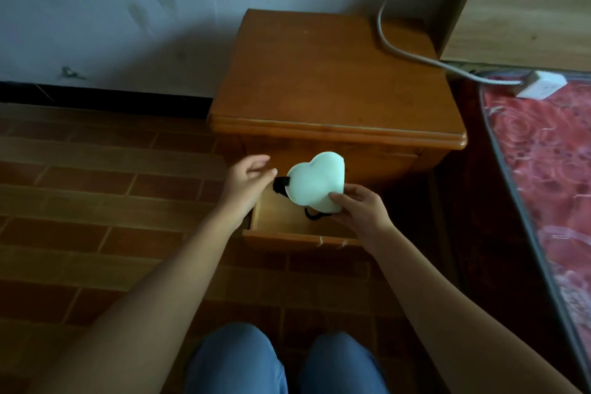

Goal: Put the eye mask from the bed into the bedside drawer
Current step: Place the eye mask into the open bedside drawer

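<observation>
Right hand (358,208) pinched the lower edge of the pale eye mask (316,182), held above the open bedside drawer (281,221). Left hand (248,181), fingers loosely curled, touched the mask's black strap (281,185); firm grip unclear.

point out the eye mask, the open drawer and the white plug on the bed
eye mask (315,184), head view, middle of its pale padded face
open drawer (281,238), head view, top edge of its front panel
white plug (540,84), head view, its top face
</observation>
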Available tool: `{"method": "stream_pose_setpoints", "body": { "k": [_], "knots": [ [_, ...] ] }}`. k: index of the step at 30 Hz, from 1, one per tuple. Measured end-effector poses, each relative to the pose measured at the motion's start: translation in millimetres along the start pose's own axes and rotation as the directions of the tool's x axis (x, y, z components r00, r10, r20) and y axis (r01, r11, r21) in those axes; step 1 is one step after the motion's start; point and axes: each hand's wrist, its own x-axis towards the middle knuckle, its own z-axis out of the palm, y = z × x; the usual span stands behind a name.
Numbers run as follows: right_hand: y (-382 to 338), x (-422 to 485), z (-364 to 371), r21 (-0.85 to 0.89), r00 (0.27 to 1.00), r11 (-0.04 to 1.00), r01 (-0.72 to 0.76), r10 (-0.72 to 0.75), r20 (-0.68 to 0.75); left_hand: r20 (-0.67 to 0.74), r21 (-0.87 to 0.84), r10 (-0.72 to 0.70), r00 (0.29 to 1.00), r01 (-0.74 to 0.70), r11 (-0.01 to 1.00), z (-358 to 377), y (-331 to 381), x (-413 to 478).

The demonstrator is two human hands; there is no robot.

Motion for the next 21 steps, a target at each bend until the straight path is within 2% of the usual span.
{"method": "stream_pose_setpoints", "body": {
  "k": [2, 3, 5, 8, 10, 13, 16, 21],
  "knots": [
    [21, 16, -1, -0.002, 1.000, 1.000, -0.010, 0.010, 0.001, -0.100, 0.174, 0.143, 0.985, -0.124, 0.977, -2, -18, 17],
    [29, 22, -3, 0.001, 1.000, 1.000, -0.012, 0.012, 0.002, -0.169, 0.296, 0.249, 0.954, -0.192, 0.936, -3, -24, 24],
    [43, 34, -5, 0.007, 1.000, 1.000, -0.018, 0.018, 0.003, -0.242, 0.542, 0.481, 0.843, -0.294, 0.787, -7, -33, 35],
    [59, 47, -5, 0.005, 0.999, 0.999, -0.036, 0.036, 0.001, -0.192, 0.757, 0.720, 0.667, -0.367, 0.541, -8, -35, 48],
    [66, 53, -3, 0.001, 0.998, 0.998, -0.058, 0.058, 0.011, -0.109, 0.816, 0.774, 0.624, -0.389, 0.428, -5, -28, 58],
    [74, 61, -1, -0.006, 0.995, 0.995, -0.096, 0.096, 0.015, 0.025, 0.847, 0.759, 0.651, -0.417, 0.329, 3, -19, 68],
    [77, 70, 1, -0.029, 0.995, 0.995, -0.099, 0.099, 0.010, 0.039, 0.858, 0.754, 0.656, -0.409, 0.311, 7, -20, 74],
    [84, 88, 5, -0.079, 0.991, 0.989, -0.129, 0.130, 0.010, 0.004, 0.846, 0.803, 0.596, -0.430, 0.315, 9, -22, 80]
  ]
}}
